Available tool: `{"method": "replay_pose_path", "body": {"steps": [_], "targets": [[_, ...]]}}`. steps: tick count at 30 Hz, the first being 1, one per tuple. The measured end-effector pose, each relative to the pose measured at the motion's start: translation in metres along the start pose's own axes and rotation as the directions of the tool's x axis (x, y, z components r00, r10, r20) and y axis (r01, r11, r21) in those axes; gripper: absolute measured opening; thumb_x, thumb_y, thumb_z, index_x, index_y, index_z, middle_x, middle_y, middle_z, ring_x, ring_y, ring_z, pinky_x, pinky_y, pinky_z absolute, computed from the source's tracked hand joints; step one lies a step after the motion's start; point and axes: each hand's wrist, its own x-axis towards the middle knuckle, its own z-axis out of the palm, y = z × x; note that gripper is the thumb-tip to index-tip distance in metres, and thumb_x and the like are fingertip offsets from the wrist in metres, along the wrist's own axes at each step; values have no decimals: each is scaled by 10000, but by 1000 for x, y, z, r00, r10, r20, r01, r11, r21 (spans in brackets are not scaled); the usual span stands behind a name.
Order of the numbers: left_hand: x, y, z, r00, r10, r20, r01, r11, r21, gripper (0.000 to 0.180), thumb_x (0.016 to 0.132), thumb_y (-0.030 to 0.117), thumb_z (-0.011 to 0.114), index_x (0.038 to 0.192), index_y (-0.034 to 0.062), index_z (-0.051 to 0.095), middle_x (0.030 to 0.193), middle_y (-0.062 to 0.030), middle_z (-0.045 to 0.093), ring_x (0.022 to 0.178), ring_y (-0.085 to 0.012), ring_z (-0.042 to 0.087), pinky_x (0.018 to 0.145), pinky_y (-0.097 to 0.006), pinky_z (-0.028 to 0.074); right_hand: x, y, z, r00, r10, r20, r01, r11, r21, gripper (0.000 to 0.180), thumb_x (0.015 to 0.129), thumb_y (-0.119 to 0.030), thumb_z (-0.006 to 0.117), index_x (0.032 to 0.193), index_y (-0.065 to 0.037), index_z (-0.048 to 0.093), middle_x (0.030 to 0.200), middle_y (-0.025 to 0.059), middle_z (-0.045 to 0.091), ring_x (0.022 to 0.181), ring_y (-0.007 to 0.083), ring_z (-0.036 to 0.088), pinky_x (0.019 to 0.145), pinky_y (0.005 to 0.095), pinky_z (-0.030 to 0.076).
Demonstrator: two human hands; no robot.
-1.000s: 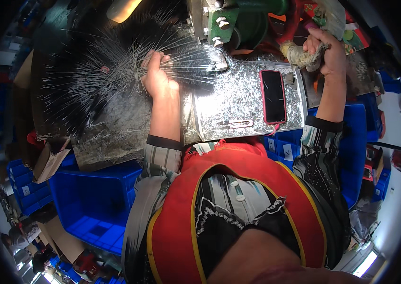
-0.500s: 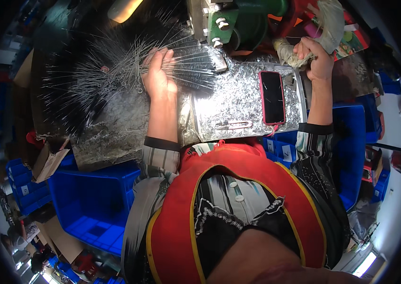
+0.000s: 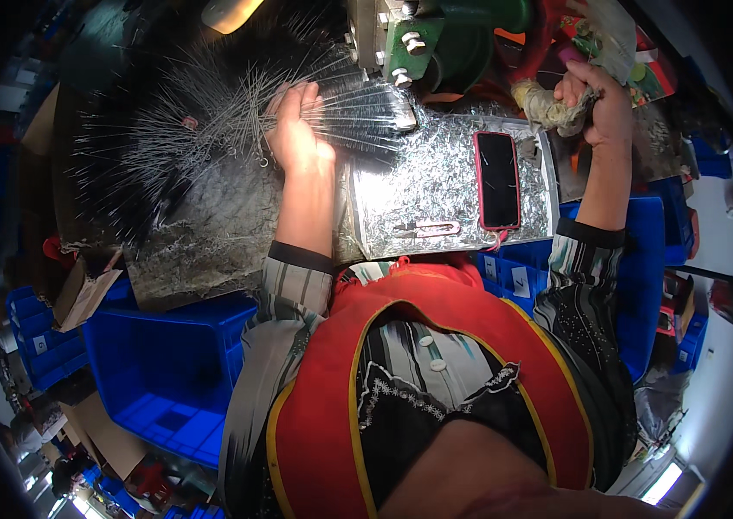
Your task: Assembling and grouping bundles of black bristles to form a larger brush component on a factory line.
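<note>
My left hand [image 3: 302, 134] is closed around a fanned bundle of thin metal wires [image 3: 358, 117], whose straight ends spread to the right. Left of it lies a large heap of similar wires [image 3: 154, 143], some with small looped ends. My right hand [image 3: 606, 108] is closed on a handle wrapped in pale, frayed cloth [image 3: 548, 110], beside a green machine [image 3: 416, 52] with large bolts. Part of the grip is hidden by my fingers. The machine stands just beyond both hands, between them.
Wire scraps cover a shiny metal tray [image 3: 379, 203]. On it lie a phone in a red case [image 3: 497, 182] and small snips [image 3: 431, 229]. Blue bins stand below the bench at left [image 3: 163, 372] and right [image 3: 646, 285]. A lamp [image 3: 230, 13] hangs above the wires.
My right hand and the cloth-wrapped handle have moved to the right and slightly toward me. My left hand has shifted a little, still holding the wires.
</note>
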Motion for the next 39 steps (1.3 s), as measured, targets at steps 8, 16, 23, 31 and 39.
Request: {"method": "replay_pose_path", "body": {"steps": [8, 16, 23, 31, 39], "targets": [[-2, 2, 2, 1000, -30, 8, 30, 1000, 9, 174, 797, 14, 521, 962, -38, 497, 923, -166, 587, 856, -270, 596, 709, -311, 499, 1, 8, -6, 995, -98, 17, 97, 994, 50, 243, 716, -104, 562, 507, -30, 465, 478, 81, 464, 473, 183, 491, 525, 283, 407], [-5, 19, -5, 959, -225, 169, 189, 960, 209, 296, 726, 56, 642, 989, 10, 512, 911, -110, 597, 847, -191, 572, 724, -301, 491, 3, 75, 6, 785, -616, -65, 605, 785, -135, 171, 734, -19, 530, 568, 6, 499, 500, 77, 474, 482, 174, 500, 548, 287, 443], [-2, 18, -16, 952, -144, 270, 100, 981, 169, 433, 695, -56, 606, 1084, -93, 418, 895, -207, 589, 739, -233, 606, 699, -303, 515, -1, 27, 3, 979, -196, -62, 201, 977, 73, 232, 719, -60, 555, 505, -27, 471, 469, 61, 429, 450, 176, 454, 534, 296, 412], [0, 14, -14, 986, -6, 169, -15, 993, 119, 397, 646, -90, 590, 1014, -120, 448, 883, -216, 576, 724, -233, 590, 664, -281, 488, -5, 29, 3, 981, -186, -64, 190, 979, 72, 219, 712, -69, 560, 512, -25, 483, 468, 54, 425, 457, 175, 460, 547, 295, 417], [0, 14, -10, 990, 6, 141, -19, 996, 92, 387, 662, -109, 572, 1029, -124, 449, 893, -219, 582, 717, -238, 600, 656, -274, 502, -3, 7, -2, 996, -84, -34, 84, 996, 24, 243, 716, -101, 567, 502, -36, 472, 471, 60, 441, 477, 174, 473, 549, 291, 410]]}}
